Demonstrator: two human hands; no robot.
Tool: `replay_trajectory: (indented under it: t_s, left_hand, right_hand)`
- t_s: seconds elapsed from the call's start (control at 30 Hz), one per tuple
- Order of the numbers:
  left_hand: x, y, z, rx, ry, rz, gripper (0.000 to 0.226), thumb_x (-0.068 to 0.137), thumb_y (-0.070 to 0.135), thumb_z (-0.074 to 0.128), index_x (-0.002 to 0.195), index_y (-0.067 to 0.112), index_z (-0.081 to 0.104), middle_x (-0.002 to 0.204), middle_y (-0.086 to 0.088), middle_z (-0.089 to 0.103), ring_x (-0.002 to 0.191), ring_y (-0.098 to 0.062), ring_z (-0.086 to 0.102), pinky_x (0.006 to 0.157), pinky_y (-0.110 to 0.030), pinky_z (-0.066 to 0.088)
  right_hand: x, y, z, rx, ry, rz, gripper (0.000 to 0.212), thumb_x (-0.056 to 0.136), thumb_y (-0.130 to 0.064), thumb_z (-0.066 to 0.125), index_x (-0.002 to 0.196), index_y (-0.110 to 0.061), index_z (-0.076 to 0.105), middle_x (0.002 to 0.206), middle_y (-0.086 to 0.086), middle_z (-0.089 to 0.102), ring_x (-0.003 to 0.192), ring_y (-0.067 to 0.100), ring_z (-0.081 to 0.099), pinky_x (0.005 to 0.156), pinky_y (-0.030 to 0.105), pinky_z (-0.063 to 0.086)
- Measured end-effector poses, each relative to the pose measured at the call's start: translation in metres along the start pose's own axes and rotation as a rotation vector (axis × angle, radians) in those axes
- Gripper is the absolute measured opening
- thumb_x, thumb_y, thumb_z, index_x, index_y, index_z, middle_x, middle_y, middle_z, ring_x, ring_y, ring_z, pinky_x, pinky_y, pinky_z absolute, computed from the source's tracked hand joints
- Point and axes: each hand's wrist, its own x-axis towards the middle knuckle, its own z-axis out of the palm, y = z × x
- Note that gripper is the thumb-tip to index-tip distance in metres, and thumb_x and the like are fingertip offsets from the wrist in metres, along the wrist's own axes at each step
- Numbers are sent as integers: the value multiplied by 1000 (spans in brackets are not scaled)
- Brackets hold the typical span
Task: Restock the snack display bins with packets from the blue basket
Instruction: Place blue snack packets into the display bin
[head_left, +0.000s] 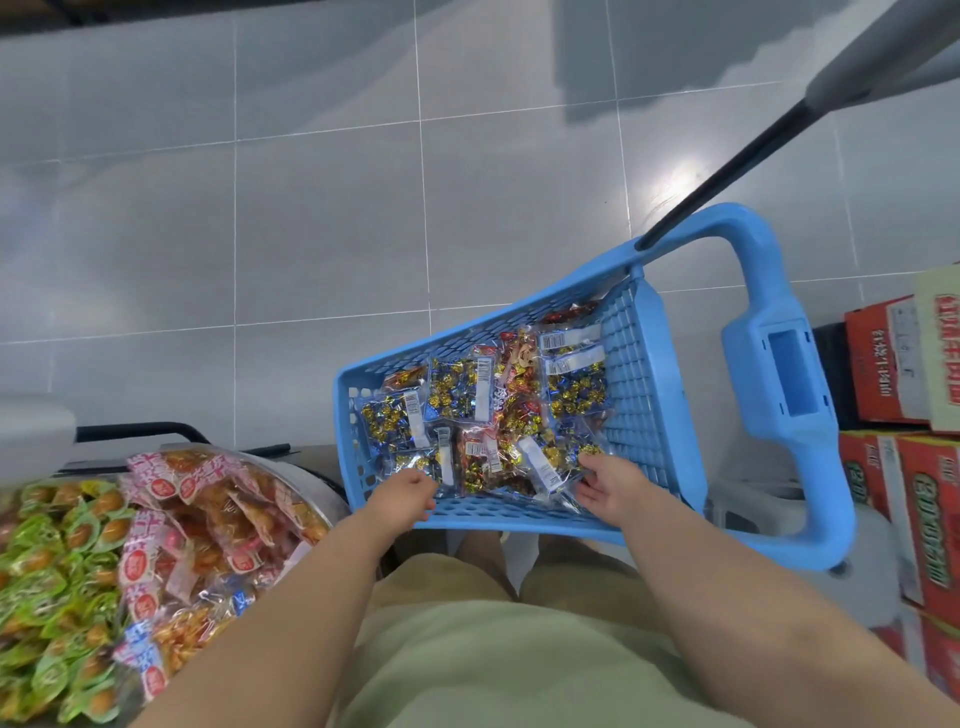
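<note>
Head view, looking down. Blue perforated plastic basket (641, 364) with long looped handle: tilted on grey tiled floor (311, 234), just ahead of the knees, right of centre. Inside, covering the bottom: clear plastic packets (574, 387) of blue-and-gold wrapped sweets with white barcode labels, mixed with a few red-and-orange ones. Both bare forearms extended forward and down over a pale green garment (493, 665), wrists crossing the near rim of the basket. Left hand (405, 496): back of hand up, fingers curled at the edge of a packet in the near-left corner; actual grip not determinable. Right hand (608, 483): turned inward, thumb on top and fingers curled beneath, grasping one packet at the near-right side. Hands well apart, at opposite ends of the near rim. Lower left, beside the left forearm: round display bin (319, 486) heaped with pink-labelled orange snack packs (208, 519), adjoining a heap of green-wrapped snacks (47, 566). Right edge: stacked red cardboard boxes (883, 364). Upper right: black pole (727, 171) with grey grip, slanting down to the basket handle.
</note>
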Motion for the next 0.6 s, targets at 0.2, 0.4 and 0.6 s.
replay_trajectory:
  t_s: [0.2,0.4,0.6]
  left_hand:
    - [1,34,6,-174,14,27,14,99,25,48,102,14,57,89,-4,60,78,-16,57,70,-30,48]
    - [-9,63,8,-434,-116,82,35,86,37,69,113,18,58,117,-1,57,101,-19,59,64,-28,55]
    - [-8,65,-8,-494,-223,139,65,66,40,77,121,8,61,106,-3,72,91,-19,69,74,-34,55]
  right_hand:
    - [-33,3,2,-183,-217,-58,14,91,-7,57,104,-8,53,81,10,67,75,22,65,68,33,55]
    - [-52,-14,23,-315,-432,-214,16,83,-7,67,92,-14,56,91,9,61,83,19,61,64,29,53]
    - [-58,-31,41,-493,-516,-292,27,79,-14,74,100,-15,56,94,1,57,88,18,58,70,30,52]
